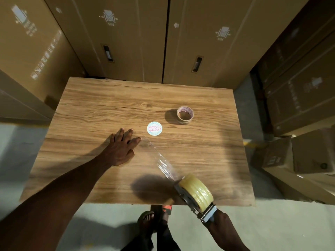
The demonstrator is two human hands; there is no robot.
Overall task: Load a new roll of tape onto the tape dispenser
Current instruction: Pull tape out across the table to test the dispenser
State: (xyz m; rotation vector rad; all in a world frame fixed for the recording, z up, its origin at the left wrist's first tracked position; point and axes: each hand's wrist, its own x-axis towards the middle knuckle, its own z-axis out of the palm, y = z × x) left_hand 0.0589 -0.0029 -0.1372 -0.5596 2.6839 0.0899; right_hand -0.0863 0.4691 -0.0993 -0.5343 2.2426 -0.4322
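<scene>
My left hand [121, 147] lies flat, fingers straight, pinning the tape's free end [145, 142] at my fingertips so the strip stays taut, while my right hand [218, 219] grips the tape dispenser [194, 194], new roll [198, 190] mounted, just beyond its knuckles.

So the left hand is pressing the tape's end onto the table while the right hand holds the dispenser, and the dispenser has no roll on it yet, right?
Not quite. The head view shows the dispenser already carries a full clear roll. The rest holds.
</scene>
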